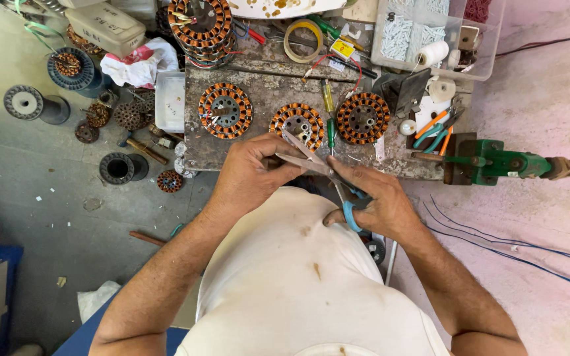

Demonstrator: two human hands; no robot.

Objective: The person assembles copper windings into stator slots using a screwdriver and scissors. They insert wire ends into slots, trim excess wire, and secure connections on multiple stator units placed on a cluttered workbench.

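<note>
The left hand is pinched shut on something too small to make out, held right at the scissors' open blades. The right hand grips the scissors by their blue handles, blades pointing up-left from that grip. Just beyond both hands, three copper-wound stators lie on the workbench.

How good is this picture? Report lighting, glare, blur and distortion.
Head view: soft, even daylight with faint shadows; no strong glare; wide-lens bending stretches the edges; right hand with the blue-handled scissors, left hand and the wound stators are sharp; small parts in the clear box are too fine to resolve.
</note>
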